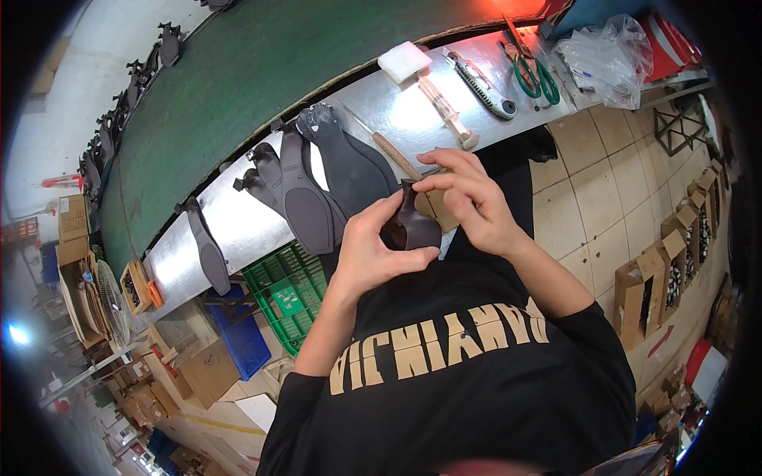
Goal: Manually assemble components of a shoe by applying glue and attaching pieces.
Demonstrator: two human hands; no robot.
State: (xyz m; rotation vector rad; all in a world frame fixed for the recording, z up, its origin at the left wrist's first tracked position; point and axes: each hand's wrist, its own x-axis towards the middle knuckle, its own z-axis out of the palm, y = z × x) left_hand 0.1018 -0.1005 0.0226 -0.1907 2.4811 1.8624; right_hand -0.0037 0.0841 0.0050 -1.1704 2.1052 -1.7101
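Observation:
My left hand is closed round a dark, glossy curved strap, its thumb along the near edge and its fingers at the far side. The strap bends into a loop, with its narrow end pointing up. My right hand has its fingers apart, one fingertip at or very near that narrow end. Just beyond the hands lies an awl with a wooden handle. Left of them, several dark straps with broad oval ends overlap on the metal bench ledge, beside a black padded piece.
On the ledge's right lie a white foam block, a syringe, a utility knife and green-handled scissors. A green belt surface runs behind. Below stands a green crate; cardboard boxes line the floor at right.

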